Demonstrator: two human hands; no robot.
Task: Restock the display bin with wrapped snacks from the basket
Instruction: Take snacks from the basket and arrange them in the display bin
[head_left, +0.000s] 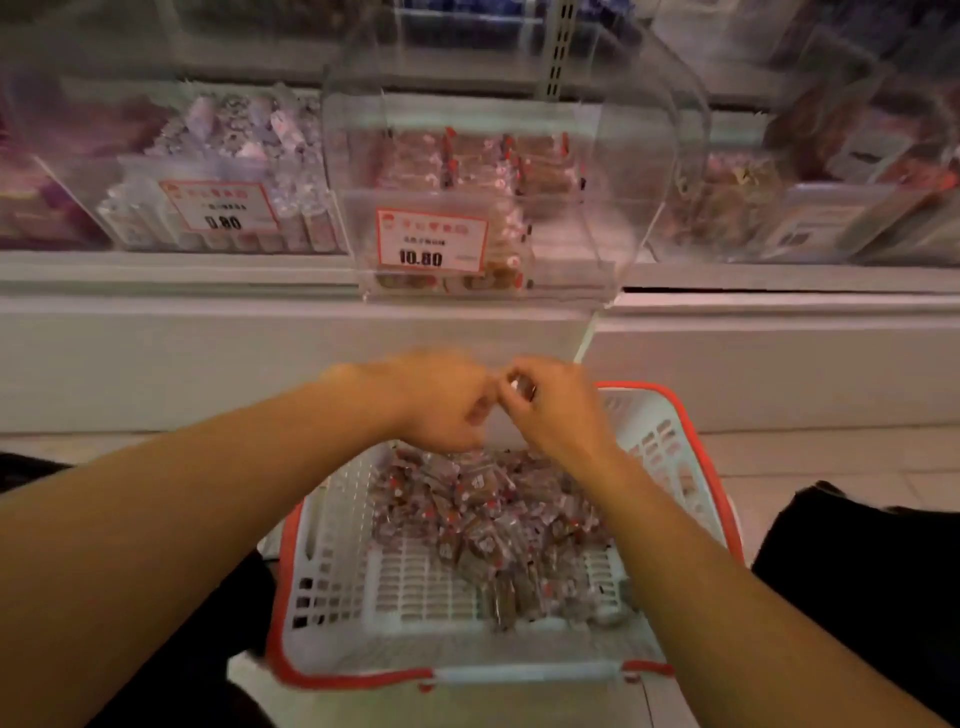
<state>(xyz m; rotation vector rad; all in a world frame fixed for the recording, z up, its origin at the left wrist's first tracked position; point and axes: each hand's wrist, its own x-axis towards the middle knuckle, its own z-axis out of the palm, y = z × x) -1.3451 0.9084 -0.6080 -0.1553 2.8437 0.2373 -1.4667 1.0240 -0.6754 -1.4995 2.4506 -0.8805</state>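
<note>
While both hands meet above the basket (332, 582), snacks (498, 525) lie heaped inside it.
Left hand (436, 402) curls, contents unclear; right hand (550, 405) pinches something small; clear bin (582, 208) stands open on the shelf beyond.

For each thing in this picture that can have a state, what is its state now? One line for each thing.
display bin: lid raised, partly filled, snacks on its left side
basket: on the floor, holds a pile of wrapped snacks
left hand: over the basket, fingers curled; what it holds cannot be told
right hand: fingers curled, seems to pinch a small wrapped snack
neighbouring bin: filled, price tag 0.80
</note>
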